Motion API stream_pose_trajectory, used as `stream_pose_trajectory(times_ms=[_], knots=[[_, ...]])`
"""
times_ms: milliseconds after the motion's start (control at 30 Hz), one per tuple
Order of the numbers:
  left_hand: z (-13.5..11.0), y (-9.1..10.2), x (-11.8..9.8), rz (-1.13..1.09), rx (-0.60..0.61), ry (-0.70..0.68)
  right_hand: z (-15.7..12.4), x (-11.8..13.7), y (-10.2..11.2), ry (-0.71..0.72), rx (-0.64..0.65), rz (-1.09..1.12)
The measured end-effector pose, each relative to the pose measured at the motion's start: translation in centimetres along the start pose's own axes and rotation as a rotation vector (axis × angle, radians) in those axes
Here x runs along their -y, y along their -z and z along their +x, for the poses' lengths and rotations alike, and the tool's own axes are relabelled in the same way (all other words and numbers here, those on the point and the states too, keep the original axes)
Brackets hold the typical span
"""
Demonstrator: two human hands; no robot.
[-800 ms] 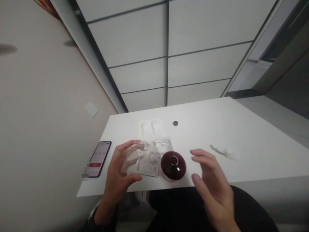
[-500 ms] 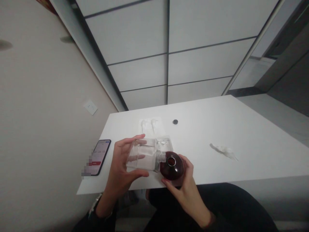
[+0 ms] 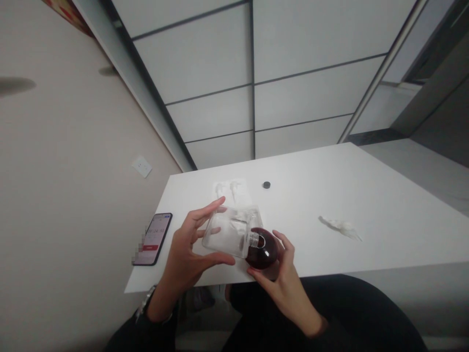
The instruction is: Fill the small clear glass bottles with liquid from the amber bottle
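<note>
My left hand [image 3: 190, 249] is closed around a clear square bottle [image 3: 227, 232], tilted well over with its threaded neck to the right. That neck meets the open mouth of a dark reddish-brown round bottle [image 3: 269, 255], which my right hand [image 3: 284, 274] grips from the right side. Whether any liquid passes between them I cannot tell. Partly behind the tilted bottle, another clear glass or plastic piece [image 3: 255, 217] shows on the table. Two whitish pump heads [image 3: 234, 188] lie on a white sheet beyond my hands.
On the white table [image 3: 304, 195], a small dark cap [image 3: 266, 185] lies toward the back. A crumpled white tissue [image 3: 340, 226] is at the right. A phone [image 3: 156, 242] with a lit screen lies near the left edge, beside the wall.
The clear bottle has shifted right and tipped further, its neck now over the dark bottle's mouth instead of beside it. My left hand moved right with it; the view shifted slightly.
</note>
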State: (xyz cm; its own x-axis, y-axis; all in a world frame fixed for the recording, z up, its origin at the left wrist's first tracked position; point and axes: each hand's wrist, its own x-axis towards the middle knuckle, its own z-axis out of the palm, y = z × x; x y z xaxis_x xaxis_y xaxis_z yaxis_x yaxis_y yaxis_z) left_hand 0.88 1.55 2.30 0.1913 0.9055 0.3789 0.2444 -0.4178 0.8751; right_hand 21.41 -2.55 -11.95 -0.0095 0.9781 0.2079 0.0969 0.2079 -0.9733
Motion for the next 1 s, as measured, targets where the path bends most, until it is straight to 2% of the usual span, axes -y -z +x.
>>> stream_pose_trajectory(times_ms=[200,533,867,1000], knots=[[0.4,0.2,-0.7,0.238,0.062,-0.108,0.3,0.3,0.6,-0.005,0.085,-0.03],[1.2,0.7,-1.8,0.574,0.138,-0.322,0.4,0.2,0.6,-0.013,0.105,-0.017],[2.0,1.1,-3.2,0.648,0.254,-0.408,0.5,0.7,0.6,0.022,0.094,-0.025],[2.4,1.1,-3.9,0.672,0.306,-0.378,0.5,0.8,0.5,0.018,0.096,-0.019]])
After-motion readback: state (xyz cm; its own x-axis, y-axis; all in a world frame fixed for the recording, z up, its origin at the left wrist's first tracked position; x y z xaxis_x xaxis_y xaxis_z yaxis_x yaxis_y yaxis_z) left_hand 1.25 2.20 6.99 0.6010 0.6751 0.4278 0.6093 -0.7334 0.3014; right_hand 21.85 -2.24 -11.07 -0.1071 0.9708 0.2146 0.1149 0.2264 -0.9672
